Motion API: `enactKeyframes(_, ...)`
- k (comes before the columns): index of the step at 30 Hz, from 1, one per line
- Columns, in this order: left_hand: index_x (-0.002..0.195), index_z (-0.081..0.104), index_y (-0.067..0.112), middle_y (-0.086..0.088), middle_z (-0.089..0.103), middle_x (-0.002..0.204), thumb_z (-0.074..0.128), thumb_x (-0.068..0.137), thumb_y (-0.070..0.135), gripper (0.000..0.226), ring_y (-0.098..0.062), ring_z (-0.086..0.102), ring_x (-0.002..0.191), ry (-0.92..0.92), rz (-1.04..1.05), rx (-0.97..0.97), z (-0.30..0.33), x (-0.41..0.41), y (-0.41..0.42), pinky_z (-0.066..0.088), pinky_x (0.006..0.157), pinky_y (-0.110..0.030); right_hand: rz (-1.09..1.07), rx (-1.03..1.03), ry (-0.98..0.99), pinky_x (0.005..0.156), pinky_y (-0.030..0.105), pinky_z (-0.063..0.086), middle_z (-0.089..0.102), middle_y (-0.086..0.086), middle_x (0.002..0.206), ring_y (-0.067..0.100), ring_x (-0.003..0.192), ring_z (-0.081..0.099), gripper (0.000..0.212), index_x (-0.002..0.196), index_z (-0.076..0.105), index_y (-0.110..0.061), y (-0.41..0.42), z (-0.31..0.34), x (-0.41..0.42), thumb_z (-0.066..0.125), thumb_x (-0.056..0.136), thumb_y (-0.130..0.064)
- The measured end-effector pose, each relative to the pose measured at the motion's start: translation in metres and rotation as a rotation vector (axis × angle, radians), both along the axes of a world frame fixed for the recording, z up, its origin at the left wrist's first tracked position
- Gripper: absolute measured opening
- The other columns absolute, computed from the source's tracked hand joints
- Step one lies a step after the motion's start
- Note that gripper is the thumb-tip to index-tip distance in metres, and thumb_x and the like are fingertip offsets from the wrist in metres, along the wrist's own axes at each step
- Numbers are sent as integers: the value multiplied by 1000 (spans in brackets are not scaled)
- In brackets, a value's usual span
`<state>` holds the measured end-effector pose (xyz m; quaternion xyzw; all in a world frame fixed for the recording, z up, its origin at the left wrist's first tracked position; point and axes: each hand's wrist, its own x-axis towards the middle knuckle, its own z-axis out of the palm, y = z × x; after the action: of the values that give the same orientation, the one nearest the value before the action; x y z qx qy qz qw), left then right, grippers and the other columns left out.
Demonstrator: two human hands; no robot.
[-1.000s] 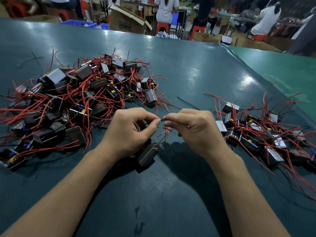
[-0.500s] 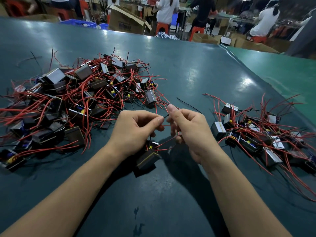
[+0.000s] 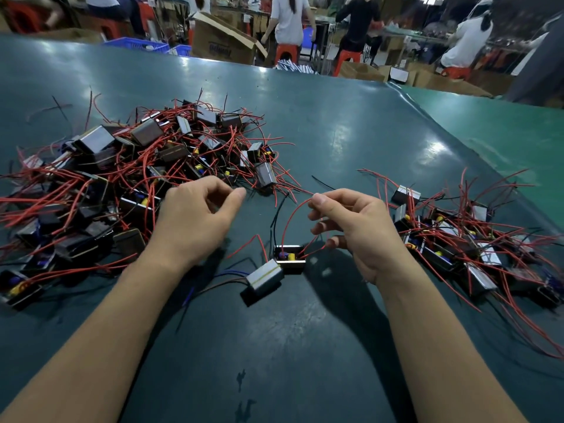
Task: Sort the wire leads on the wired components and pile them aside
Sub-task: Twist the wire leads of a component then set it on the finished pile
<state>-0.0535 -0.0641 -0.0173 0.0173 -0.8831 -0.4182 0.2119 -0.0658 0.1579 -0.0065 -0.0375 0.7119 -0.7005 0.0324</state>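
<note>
My two forearms reach in from the near edge over the dark green table. Just ahead of my wrists, between them, two wired components lie on the mat touching at a corner: a silver-faced component with blue and dark leads trailing to my left, and an open-topped component that shows a yellow and a purple part inside.

My right hand hovers just right of and above that open-topped one, its fingers curled. My thumb and forefinger pinch the tip of a red lead that arcs up from the component; more red leads run under my lower fingers, and I cannot tell whether those fingers grip them. A black lead stands up from the same unit, free of both hands.

My left hand is apart from the right, fingers curled with thumb and forefinger close together; I cannot tell whether it holds anything.

Left of my left hand spreads the big tangled pile of components with red leads. To the right of my right hand lies the smaller pile, well apart from the big one.

Past the table's far edge stand cardboard boxes, a blue crate and red stools, with people working at benches.
</note>
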Motion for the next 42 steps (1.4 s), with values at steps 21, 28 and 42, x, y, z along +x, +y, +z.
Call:
enactKeyframes(21,98,74,30,17,72,78,70,82,39,18,-7,66,66,-115,-350,-41,3,14,8,51,63,-17,-14,58,111,42,21,41,70,1,71,15,59,63,15,84,71,-12,-4,0,2,60,94,-14)
enactKeyframes(28,98,49,24,9,71,82,72,85,10,30,-6,68,77,166,-337,98,-7,14,32,48,60,-13,-137,17,228,42,21,43,73,-2,73,14,60,65,11,82,77,-21,-6,2,3,71,86,-13)
enactKeyframes(42,99,62,8,-5,75,76,68,82,19,21,-15,71,71,99,-444,588,-7,13,46,53,70,-19,-11,-22,335,41,24,46,72,6,78,21,65,70,6,82,68,-14,-8,3,7,69,87,-10)
